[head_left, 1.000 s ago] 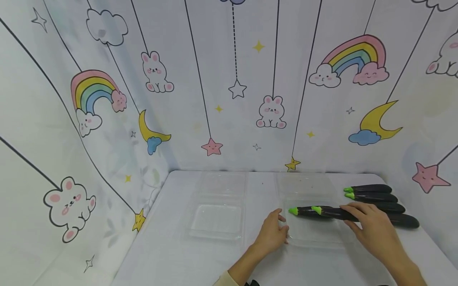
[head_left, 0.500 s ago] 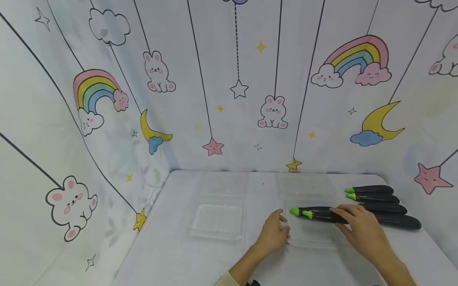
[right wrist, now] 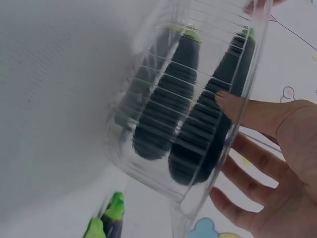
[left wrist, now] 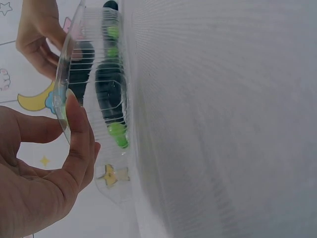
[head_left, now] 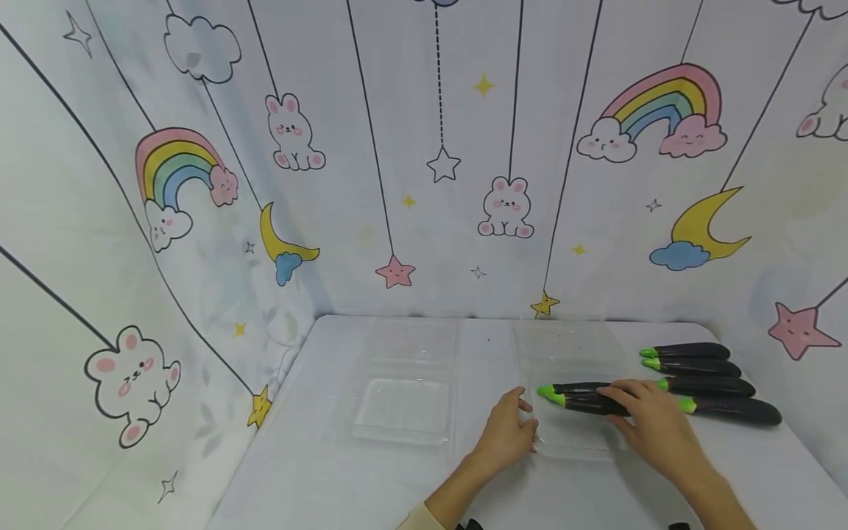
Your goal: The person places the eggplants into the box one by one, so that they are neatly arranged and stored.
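Observation:
My right hand [head_left: 652, 427] grips a dark eggplant [head_left: 586, 403] with a green stem end, low over the right clear plastic container [head_left: 576, 444]. Beside it, towards the back, another eggplant [head_left: 578, 386] lies in this container. Through the ribbed wall in the right wrist view, the held eggplant [right wrist: 210, 119] appears next to the lying eggplant [right wrist: 168, 99], thumb against its side. At the container's left edge, my left hand [head_left: 503, 434] pinches the rim [left wrist: 63, 94] between thumb and fingers. Whether the held eggplant touches the container floor cannot be told.
Several more eggplants [head_left: 732, 410] lie in a row at the table's right side. A second clear container [head_left: 400, 408] stands on the left, its lid [head_left: 411, 342] folded back. The right container's lid [head_left: 563, 344] also lies back. A patterned curtain [head_left: 457, 221] rises behind the table.
My right hand has carried the eggplant left and slightly down, alongside the one in the container. Stem ends of eggplants at the right have come into sight. My left hand stays at the rim.

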Tool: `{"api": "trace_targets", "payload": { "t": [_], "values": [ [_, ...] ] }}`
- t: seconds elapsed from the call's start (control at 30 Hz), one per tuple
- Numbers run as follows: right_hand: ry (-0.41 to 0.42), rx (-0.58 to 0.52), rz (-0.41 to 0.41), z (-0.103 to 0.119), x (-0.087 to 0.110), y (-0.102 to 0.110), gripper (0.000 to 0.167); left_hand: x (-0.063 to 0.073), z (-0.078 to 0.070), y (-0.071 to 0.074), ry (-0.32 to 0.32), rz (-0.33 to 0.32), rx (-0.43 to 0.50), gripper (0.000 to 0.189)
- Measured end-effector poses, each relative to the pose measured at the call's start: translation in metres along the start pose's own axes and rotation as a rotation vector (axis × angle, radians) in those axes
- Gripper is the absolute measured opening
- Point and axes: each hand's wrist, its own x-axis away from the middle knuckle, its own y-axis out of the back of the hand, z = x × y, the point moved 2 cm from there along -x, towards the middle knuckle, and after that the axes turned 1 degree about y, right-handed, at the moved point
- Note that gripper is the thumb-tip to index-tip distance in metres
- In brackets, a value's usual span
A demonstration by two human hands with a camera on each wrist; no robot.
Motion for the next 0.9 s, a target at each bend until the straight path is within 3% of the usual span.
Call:
{"api": "trace_targets", "payload": {
  "t": [0.5, 0.73, 0.9],
  "values": [
    [-0.039, 0.002, 0.055, -0.001, 0.000, -0.019, 0.052, 0.001, -0.002, 0.002, -0.031, -0.002, -0.025, 0.058],
    [-0.085, -0.001, 0.110, -0.003, 0.000, -0.022, 0.049, 0.001, -0.004, 0.003, -0.011, 0.000, -0.030, 0.059],
    [-0.065, -0.001, 0.092, -0.003, 0.000, -0.026, 0.049, 0.000, -0.002, 0.002, -0.012, -0.003, -0.023, 0.059]
  ]
}}
